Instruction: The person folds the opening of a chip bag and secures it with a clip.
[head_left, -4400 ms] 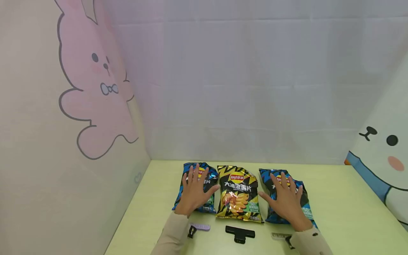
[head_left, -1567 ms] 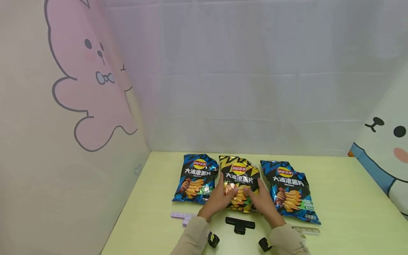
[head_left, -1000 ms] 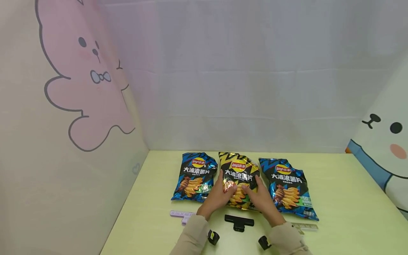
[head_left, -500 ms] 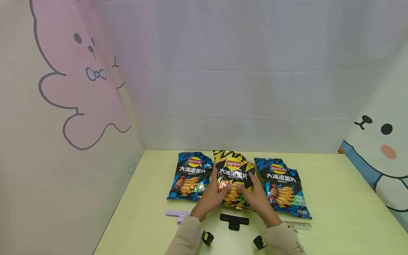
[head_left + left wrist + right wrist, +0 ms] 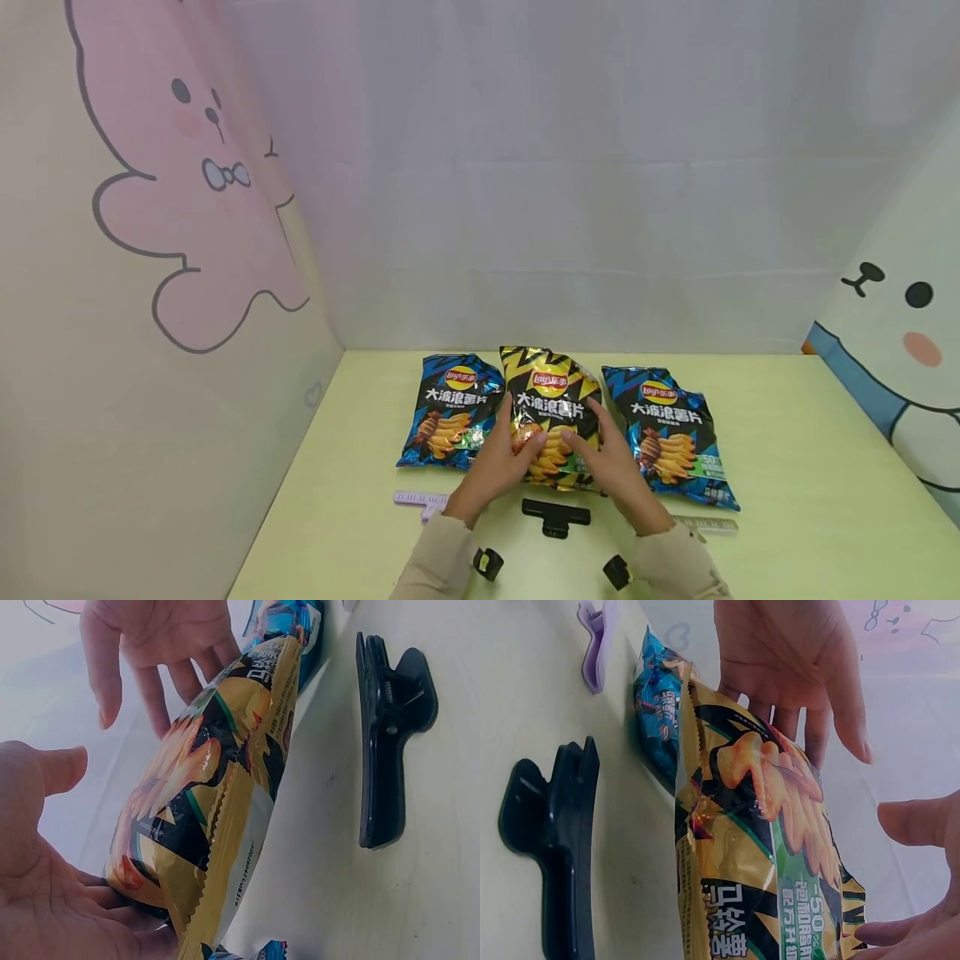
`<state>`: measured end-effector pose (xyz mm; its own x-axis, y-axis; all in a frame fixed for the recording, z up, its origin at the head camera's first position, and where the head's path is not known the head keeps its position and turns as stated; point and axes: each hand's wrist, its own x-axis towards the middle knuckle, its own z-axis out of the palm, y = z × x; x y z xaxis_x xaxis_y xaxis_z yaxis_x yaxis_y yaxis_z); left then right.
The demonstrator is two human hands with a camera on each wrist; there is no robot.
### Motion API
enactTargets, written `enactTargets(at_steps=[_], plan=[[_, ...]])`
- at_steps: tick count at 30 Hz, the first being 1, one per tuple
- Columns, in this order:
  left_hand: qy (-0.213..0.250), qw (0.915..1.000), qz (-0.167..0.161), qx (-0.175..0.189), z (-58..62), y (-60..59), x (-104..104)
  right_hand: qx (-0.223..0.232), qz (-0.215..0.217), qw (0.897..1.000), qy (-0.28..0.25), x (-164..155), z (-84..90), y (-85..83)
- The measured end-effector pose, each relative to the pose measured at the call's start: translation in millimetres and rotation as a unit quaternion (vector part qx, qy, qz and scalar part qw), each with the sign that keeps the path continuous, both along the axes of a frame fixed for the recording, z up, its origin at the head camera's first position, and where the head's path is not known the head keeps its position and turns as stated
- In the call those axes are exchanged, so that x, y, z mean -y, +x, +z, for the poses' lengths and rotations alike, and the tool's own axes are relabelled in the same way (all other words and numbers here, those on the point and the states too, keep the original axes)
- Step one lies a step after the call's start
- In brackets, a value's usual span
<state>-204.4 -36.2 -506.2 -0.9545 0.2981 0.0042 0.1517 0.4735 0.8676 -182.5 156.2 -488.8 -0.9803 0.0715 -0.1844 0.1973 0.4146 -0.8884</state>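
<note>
- Yellow and black foil, the middle chip bag (image 5: 552, 398) is sitting between two blue chip bags on the pale green table (image 5: 810, 467), its top edge pointing to 12 o'clock and appearing raised off the surface.
- The left hand (image 5: 501, 460) is cupping the bag's lower left side, fingers curved round it and thumb pointing up along its edge; in the left wrist view the palm (image 5: 45, 900) is lying under the bag's side.
- The right hand (image 5: 611, 467) is holding the lower right side, fingers spread fairly wide across the front and thumb resting on the printed chips.
- The left blue bag (image 5: 452, 410) is lying at 9 o'clock of the yellow bag, its edge touching it; the right blue bag (image 5: 667, 433) is lying at 3 o'clock.
- A black clip (image 5: 556, 517) is lying at 6 o'clock of the yellow bag, between the wrists.
- A purple clip (image 5: 420, 500) is resting at 7 o'clock, and a pale clip (image 5: 708, 525) at 4 o'clock, partly hidden by the right sleeve.
</note>
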Motion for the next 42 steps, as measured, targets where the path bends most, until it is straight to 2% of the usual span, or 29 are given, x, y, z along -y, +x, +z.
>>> enactTargets(at_steps=[10,16,27,35,42], plan=[[0.010,0.9999,0.000,0.006,4.4,7.2,2.2,0.003,0.000,1.000,-0.012,1.8,6.6,5.3],[-0.004,1.0000,0.000,0.000,3.9,12.6,7.8,-0.004,0.006,1.000,-0.027,3.2,7.0,9.2],[0.008,0.9996,0.023,-0.012,2.5,22.9,19.0,-0.027,0.012,0.998,-0.048,11.4,12.1,18.1],[-0.002,0.9988,0.049,-0.005,7.8,35.4,29.2,-0.035,0.019,0.996,-0.075,23.0,14.0,24.6],[0.001,0.9983,0.059,-0.001,10.8,41.6,34.8,-0.039,0.016,0.995,-0.092,29.4,14.8,28.2]])
